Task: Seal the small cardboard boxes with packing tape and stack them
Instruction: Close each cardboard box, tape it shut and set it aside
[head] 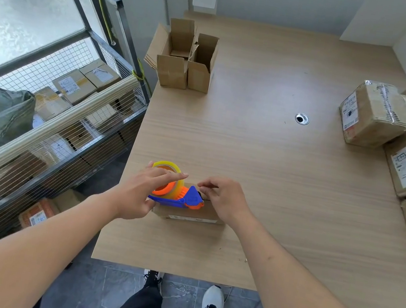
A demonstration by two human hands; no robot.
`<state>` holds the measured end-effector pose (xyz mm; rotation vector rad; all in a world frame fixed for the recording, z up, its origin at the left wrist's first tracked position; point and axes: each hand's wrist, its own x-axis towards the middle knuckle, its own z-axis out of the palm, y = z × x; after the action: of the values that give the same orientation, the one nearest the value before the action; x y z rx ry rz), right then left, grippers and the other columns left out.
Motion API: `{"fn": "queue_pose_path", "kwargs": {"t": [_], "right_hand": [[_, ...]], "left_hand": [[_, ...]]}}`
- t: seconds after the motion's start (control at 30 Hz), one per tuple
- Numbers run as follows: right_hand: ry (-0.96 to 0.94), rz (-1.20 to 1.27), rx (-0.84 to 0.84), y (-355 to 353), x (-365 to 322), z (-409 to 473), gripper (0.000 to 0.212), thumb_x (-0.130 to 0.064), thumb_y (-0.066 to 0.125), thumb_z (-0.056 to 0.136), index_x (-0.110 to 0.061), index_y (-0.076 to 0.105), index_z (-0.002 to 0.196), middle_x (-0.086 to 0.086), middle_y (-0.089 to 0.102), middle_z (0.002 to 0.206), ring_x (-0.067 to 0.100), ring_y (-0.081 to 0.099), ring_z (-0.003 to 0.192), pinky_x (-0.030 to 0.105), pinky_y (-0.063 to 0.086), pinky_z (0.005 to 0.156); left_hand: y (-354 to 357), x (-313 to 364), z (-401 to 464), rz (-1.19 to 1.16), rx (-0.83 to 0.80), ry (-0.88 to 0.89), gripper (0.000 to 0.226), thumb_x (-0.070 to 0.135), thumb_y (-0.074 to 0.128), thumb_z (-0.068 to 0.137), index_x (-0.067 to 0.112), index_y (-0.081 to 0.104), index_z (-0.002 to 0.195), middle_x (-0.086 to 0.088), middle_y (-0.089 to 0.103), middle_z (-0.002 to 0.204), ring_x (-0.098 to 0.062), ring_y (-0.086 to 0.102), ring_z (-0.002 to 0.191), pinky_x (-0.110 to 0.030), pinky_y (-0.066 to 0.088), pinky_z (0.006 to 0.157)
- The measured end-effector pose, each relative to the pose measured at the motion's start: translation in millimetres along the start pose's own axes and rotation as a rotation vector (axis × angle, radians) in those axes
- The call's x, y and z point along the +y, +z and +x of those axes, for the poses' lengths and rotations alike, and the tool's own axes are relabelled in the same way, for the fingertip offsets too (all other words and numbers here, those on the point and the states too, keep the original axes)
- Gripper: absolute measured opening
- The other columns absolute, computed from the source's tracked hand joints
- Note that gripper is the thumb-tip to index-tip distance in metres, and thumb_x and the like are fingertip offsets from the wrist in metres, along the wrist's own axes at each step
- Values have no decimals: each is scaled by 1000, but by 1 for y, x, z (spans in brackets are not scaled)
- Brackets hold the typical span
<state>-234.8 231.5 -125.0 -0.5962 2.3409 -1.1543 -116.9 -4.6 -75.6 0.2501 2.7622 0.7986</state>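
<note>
Small box: a small brown cardboard box (188,212) is lying near the table's (262,163) front-left corner, directly under both hands.
Dispenser: a blue and orange plastic tape dispenser (176,195) carrying a yellowish clear tape roll is sitting on the box top.
Left hand: the left hand (143,192) is gripping the dispenser's handle end, forefinger stretching over the roll.
Right hand: the right hand (223,200) is pinching with curled fingers at the dispenser's nose; whether tape is between them is too small to tell.
Hidden: the hands and dispenser are covering most of the box top.
Room: two open brown cardboard boxes (185,62) are standing at the far-left edge, larger taped labelled parcels (375,115) are crowding the right edge, and bare wood is lying between.
</note>
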Motion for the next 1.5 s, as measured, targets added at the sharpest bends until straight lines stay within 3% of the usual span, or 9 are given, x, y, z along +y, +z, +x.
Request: {"fn": "queue_pose_path", "kwargs": {"t": [0.1, 0.17, 0.27, 0.33, 0.43, 0.73, 0.9, 1.23, 1.5], "right_hand": [[17, -7, 47, 2, -4, 1, 16, -13, 70, 93, -17, 80, 105, -3, 77, 102, 11, 68, 97, 35, 54, 91], [17, -21, 59, 3, -4, 0, 21, -13, 69, 93, -20, 79, 110, -3, 77, 103, 12, 68, 97, 36, 55, 90], [23, -2, 53, 4, -1, -1, 30, -8, 67, 91, -22, 77, 115, -3, 76, 99, 14, 70, 92, 36, 57, 88], [27, 2, 49, 2, -2, -1, 25, -7, 68, 91, -19, 78, 110, -4, 76, 99, 11, 69, 93, 32, 56, 89], [4, 8, 59, 0, -4, -1, 14, -6, 70, 88, -15, 80, 92, -6, 76, 89, 10, 68, 87, 29, 54, 83], [-57, -71, 103, -10, -3, -17, 18, -6, 65, 88, -23, 69, 83, -11, 68, 87, 11, 62, 87, 36, 53, 78], [-26, -53, 186, -38, 2, -33, 16, -2, 65, 88, -16, 68, 81, -8, 68, 78, 9, 63, 76, 25, 50, 71], [281, 24, 147, -77, 10, -52, 10, -9, 65, 93, -11, 68, 84, 0, 70, 72, -1, 65, 57, 8, 39, 51], [405, -33, 74, -81, 25, -38, 15, -11, 64, 95, -17, 66, 81, 3, 70, 76, 18, 74, 67, 23, 48, 60]], "left_hand": [[3, 1, -1, 65, 14, 3, 94, 12, 64, 77, 47, 27, 156, 16, 43, 131, -15, 41, 132, -44, 3, 126], [6, 4, 0, 154, 54, 5, 81, 41, 63, 85, 49, 25, 156, 12, 45, 127, -15, 43, 128, -46, 5, 126], [12, 11, 5, 274, 72, -37, 91, 64, 64, 87, 49, 11, 159, 7, 50, 125, -17, 48, 125, -38, 14, 125], [13, 16, 7, 271, 86, -78, 98, 58, 70, 86, 43, 8, 161, 6, 52, 129, -21, 50, 125, -32, 33, 112], [11, 21, 6, 222, 108, -165, 105, 50, 77, 84, 29, 12, 163, 5, 52, 141, -22, 51, 128, -30, 39, 101], [16, 15, 4, 111, 122, -273, 94, 47, 83, 78, 20, 35, 154, -2, 56, 142, -28, 55, 126, -38, 45, 105], [14, 19, 7, 87, 115, -304, 92, 44, 85, 78, 19, 37, 153, -3, 56, 141, -30, 55, 124, -38, 45, 102], [8, 22, 12, 82, 31, -340, 101, 42, 86, 76, 22, 28, 156, -1, 53, 144, -30, 53, 126, -43, 45, 104], [12, 25, 17, 115, 17, -357, 103, 40, 87, 75, 23, 26, 157, -1, 51, 146, -30, 51, 130, -45, 43, 109]]}}
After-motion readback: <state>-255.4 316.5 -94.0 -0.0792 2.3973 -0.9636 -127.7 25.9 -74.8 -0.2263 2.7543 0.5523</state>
